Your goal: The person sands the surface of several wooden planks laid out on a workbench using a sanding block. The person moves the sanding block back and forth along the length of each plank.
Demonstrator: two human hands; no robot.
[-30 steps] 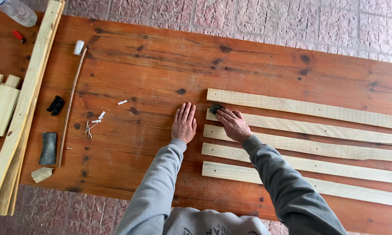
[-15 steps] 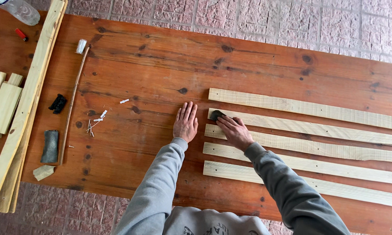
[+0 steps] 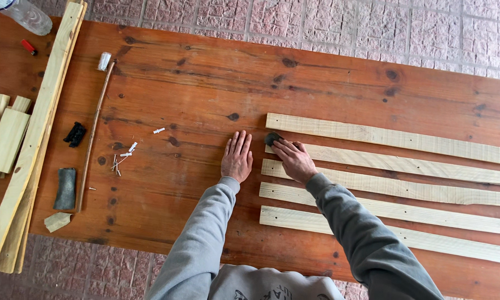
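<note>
Wooden table (image 3: 205,83), right hand (image 3: 294,161) on dark pad (image 3: 271,138)

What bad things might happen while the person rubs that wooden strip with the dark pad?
The right hand presses a dark pad at the very end of the second strip. It might slip off the end and scrape the table. The strips look rough, so a splinter is possible. The left hand lies flat on the table, not on the strip, so the strip may slide.
</note>
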